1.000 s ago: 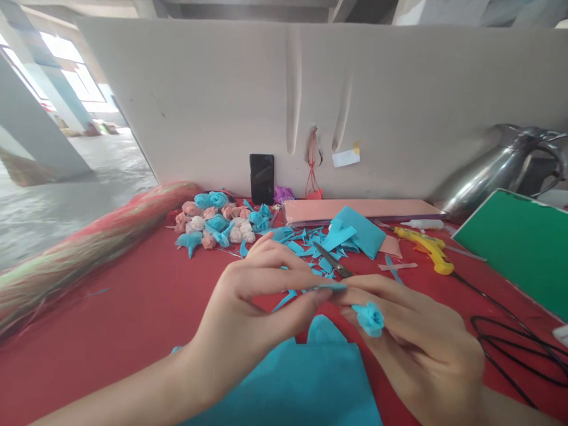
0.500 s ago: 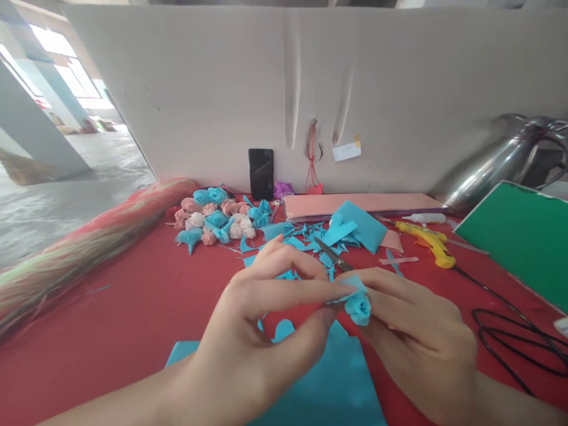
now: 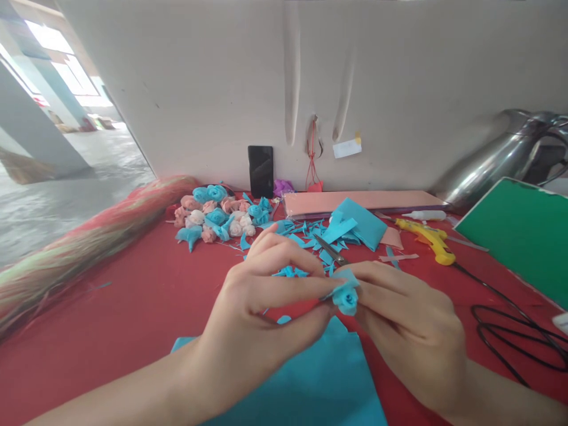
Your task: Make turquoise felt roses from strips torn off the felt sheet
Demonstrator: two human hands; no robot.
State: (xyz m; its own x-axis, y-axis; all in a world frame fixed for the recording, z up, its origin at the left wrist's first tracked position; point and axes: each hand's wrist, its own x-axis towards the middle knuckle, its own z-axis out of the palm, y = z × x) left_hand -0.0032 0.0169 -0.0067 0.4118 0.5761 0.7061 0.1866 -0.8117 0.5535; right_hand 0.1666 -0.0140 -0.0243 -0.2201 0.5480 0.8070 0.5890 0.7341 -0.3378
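A small blue paper rose (image 3: 347, 297) is held between my two hands, its spiral centre facing me. My left hand (image 3: 261, 319) pinches the blue paper at the rose's left side between thumb and index finger. From the right, my right hand (image 3: 412, 331) grips the rose, its fingers curled; its thumb is mostly hidden. Under my hands lies a large blue paper sheet (image 3: 319, 378). Just beyond them, scissors (image 3: 331, 248) rest among blue paper scraps (image 3: 306, 228).
Finished pink, white and blue paper roses (image 3: 217, 216) are piled at the back left. A yellow glue gun (image 3: 430, 236) with a black cord (image 3: 510, 331) lies right, near a green board (image 3: 519, 236) and a metal jug (image 3: 483, 160). A phone (image 3: 261, 171) leans on the wall.
Both hands have shifted slightly left with the rose. The paper at its left side now lies closer around the rose, and my left thumb and index finger are nearer together.
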